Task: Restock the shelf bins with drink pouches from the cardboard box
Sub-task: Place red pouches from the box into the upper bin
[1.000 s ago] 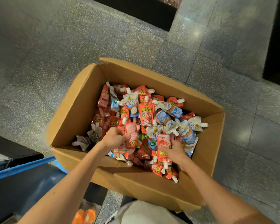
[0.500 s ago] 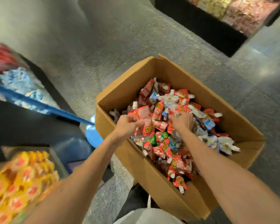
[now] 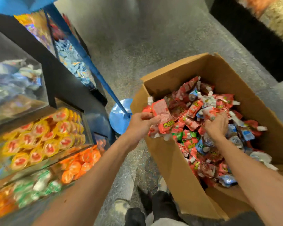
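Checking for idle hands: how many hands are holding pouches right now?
2. The left hand grips a bunch of red pouches over the left edge of the cardboard box; the right hand grips pouches atop the pile inside.

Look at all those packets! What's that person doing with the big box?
A person stands over a cardboard box heaped with drink pouches. Their left-hand grip holds a bunch of red pouches over the box's left edge, on the side nearest the shelf bins. Their right-hand grip is down in the pile, curled round more drink pouches. Nothing held has reached a bin yet.
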The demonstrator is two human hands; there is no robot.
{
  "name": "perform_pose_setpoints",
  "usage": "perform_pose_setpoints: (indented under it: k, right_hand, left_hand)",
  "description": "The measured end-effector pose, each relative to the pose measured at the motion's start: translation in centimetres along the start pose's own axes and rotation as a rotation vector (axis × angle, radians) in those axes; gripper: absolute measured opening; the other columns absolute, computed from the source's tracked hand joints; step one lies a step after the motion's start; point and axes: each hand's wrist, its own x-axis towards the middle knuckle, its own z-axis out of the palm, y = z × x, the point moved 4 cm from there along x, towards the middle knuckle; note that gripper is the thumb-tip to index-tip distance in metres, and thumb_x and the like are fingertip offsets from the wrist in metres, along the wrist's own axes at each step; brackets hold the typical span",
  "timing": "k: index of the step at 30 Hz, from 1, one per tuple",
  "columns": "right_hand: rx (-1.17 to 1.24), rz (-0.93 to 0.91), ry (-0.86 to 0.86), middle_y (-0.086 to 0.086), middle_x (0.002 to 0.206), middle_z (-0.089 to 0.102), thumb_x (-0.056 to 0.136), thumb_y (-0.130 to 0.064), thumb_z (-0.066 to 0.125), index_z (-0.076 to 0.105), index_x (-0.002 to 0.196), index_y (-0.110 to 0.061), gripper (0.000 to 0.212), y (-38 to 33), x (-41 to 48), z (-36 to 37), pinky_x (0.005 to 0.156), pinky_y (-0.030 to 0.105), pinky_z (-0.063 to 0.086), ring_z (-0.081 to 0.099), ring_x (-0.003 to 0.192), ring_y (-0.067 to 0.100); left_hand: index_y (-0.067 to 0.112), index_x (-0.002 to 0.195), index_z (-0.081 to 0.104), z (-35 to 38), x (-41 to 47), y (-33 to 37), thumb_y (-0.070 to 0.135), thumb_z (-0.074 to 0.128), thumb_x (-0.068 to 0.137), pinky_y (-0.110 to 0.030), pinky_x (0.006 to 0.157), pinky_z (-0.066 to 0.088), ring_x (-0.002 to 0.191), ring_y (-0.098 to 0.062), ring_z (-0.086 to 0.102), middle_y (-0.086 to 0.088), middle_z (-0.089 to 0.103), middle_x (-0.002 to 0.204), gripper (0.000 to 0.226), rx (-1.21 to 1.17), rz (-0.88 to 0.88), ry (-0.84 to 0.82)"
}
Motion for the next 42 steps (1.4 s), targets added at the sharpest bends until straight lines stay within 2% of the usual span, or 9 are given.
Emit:
perform_pose_setpoints:
  k: [7,11,16,18,22,29,32,35,42]
  right_hand:
    - [0.301,0.211,-0.068,0.016,0.106,0.069,0.075,-0.02,0.084,0.066,0.109,0.0,0.044,0.8,-3.2,-2.5,0.081,0.041,0.052,0.064,0.097,0.031]
    - [0.339,0.23,-0.152,0.009,0.105,0.063,0.079,-0.02,0.083,0.061,0.111,0.004,0.045,0.7,-3.2,-0.7,0.09,0.044,0.052,0.061,0.1,0.028]
    - [0.127,0.019,-0.422,0.001,0.066,0.054,0.08,-0.03,0.082,0.065,0.087,0.0,0.035,-2.8,-1.2,4.5,0.049,0.031,0.039,0.05,0.059,0.016]
    - [0.05,0.0,-0.535,0.007,0.068,0.054,0.076,-0.031,0.086,0.066,0.083,0.002,0.04,-3.7,-0.3,7.4,0.055,0.038,0.045,0.05,0.061,0.019]
    - [-0.04,-0.033,-0.694,0.013,0.077,0.063,0.071,-0.035,0.087,0.069,0.081,0.003,0.043,-3.9,0.6,13.5,0.074,0.045,0.055,0.057,0.071,0.023]
    - [-0.164,-0.182,-0.659,0.012,0.067,0.064,0.069,-0.047,0.083,0.062,0.062,-0.003,0.049,-4.6,0.3,15.4,0.058,0.038,0.048,0.063,0.066,0.028]
    - [-0.018,-0.101,-0.666,0.006,0.064,0.06,0.065,-0.043,0.089,0.056,0.063,-0.008,0.048,-3.9,0.2,12.5,0.055,0.034,0.049,0.06,0.06,0.022]
    - [0.368,0.038,-0.653,0.01,0.074,0.068,0.079,-0.023,0.083,0.067,0.08,-0.004,0.024,-5.5,-1.1,6.0,0.049,0.024,0.055,0.068,0.053,0.01]
    - [0.858,-0.13,-0.859,0.008,0.074,0.069,0.077,-0.027,0.071,0.073,0.08,-0.01,0.016,-17.0,-9.7,-6.8,0.064,0.031,0.053,0.064,0.06,0.019]
  left_hand:
    - [0.011,0.083,0.073,-4.9,-3.8,-1.2,0.018,0.072,0.089,-0.039,0.086,0.052,0.086,-0.022,0.067,-0.007,0.073,0.089,0.01,-0.109,-0.015,0.017]
    - [0.012,0.084,0.073,-5.3,-3.5,-1.5,0.016,0.072,0.09,-0.037,0.089,0.054,0.086,-0.017,0.069,-0.003,0.075,0.09,0.007,-0.117,-0.01,0.01]
    - [0.009,0.088,0.071,-3.7,-0.9,-2.7,0.016,0.07,0.091,-0.035,0.08,0.056,0.082,-0.016,0.069,-0.003,0.073,0.088,0.007,-0.162,-0.06,0.028]
    - [0.008,0.086,0.069,-3.0,0.3,-3.1,0.013,0.068,0.091,-0.026,0.065,0.05,0.068,-0.011,0.066,-0.002,0.071,0.079,0.007,-0.197,-0.089,0.039]
    - [0.008,0.087,0.068,-2.5,2.4,-4.4,0.013,0.068,0.091,-0.029,0.073,0.05,0.073,-0.015,0.066,-0.007,0.07,0.086,0.006,-0.277,-0.15,0.076]
    - [0.004,0.088,0.068,-2.6,3.6,-5.6,0.012,0.07,0.089,-0.046,0.092,0.051,0.088,-0.026,0.065,-0.012,0.072,0.09,0.009,-0.275,-0.208,0.136]
    - [0.006,0.087,0.066,-2.7,2.7,-5.0,0.013,0.07,0.09,-0.045,0.09,0.053,0.088,-0.026,0.066,-0.01,0.072,0.09,0.008,-0.29,-0.213,0.128]
    - [0.007,0.082,0.064,-3.3,1.4,-3.4,0.011,0.068,0.091,-0.027,0.063,0.052,0.074,-0.02,0.066,-0.007,0.07,0.079,0.011,-0.304,-0.167,0.108]
    - [0.009,0.099,0.072,-7.0,-5.4,2.2,0.012,0.063,0.094,-0.024,0.066,0.056,0.076,-0.012,0.071,-0.002,0.076,0.087,0.011,-0.344,0.013,0.01]
